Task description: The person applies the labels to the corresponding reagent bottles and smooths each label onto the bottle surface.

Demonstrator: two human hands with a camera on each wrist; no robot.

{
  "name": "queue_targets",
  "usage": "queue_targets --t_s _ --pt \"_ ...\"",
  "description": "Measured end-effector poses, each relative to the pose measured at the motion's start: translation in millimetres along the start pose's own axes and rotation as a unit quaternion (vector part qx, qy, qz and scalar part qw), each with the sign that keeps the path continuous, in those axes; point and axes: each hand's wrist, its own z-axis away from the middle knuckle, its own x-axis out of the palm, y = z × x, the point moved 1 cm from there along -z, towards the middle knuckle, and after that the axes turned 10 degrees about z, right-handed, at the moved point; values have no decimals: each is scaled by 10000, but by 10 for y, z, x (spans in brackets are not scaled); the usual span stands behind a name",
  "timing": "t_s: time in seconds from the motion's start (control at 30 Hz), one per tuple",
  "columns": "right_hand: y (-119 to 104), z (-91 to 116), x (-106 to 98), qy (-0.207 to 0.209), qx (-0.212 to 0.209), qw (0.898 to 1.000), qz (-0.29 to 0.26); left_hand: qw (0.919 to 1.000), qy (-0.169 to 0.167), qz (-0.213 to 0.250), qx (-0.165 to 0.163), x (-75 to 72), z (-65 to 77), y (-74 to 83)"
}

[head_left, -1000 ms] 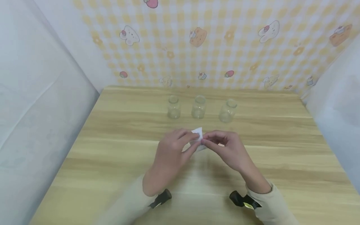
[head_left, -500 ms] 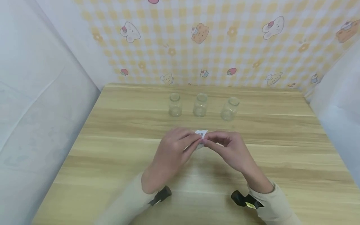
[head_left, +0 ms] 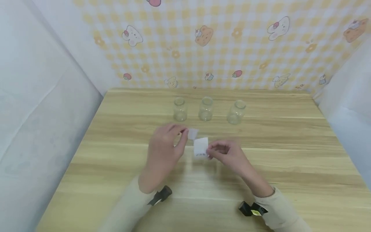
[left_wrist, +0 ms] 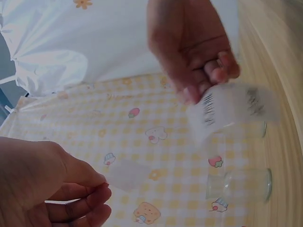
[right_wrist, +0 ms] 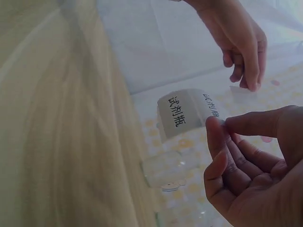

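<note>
My right hand [head_left: 230,158] pinches a white paper label [head_left: 201,146] at its edge, between thumb and index finger. In the right wrist view the label [right_wrist: 184,124] is bowed and bears handwritten black characters in two places. A small translucent piece, like label backing [head_left: 193,133], is pinched by the thumb and fingers of my left hand [head_left: 165,149]. The backing piece [left_wrist: 127,174] and the label stand apart, both held above the table. Behind the hands stand three clear glass jars without lids: a left jar [head_left: 180,111], a middle jar [head_left: 206,110] and a right jar [head_left: 236,113].
The wooden table [head_left: 101,154] reaches back to a yellow checked curtain [head_left: 220,51] with cartoon prints. White sheets [head_left: 43,96] hang at both sides. A black wrist camera [head_left: 160,195] is strapped over each beige sleeve.
Earlier both hands met at the label. My left hand has pulled away to the left with the small translucent piece, while my right hand keeps the label, now turned flatter to view.
</note>
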Motion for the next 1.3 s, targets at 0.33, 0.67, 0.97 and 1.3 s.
queue_targets --t_s 0.33,0.67,0.97,1.3 --pt "186 22 192 118 422 9964 724 9999 -82 -132 -11 -12 -11 -28" --pt "-240 -113 135 825 306 9886 -1220 9941 -566 313 867 170 61 85" --pt "-237 -106 62 1399 -135 9888 -503 9976 -490 432 208 116 45 54" --pt "-226 -79 -14 1423 -594 9877 -244 9775 -594 1369 -1489 19 9 -24"
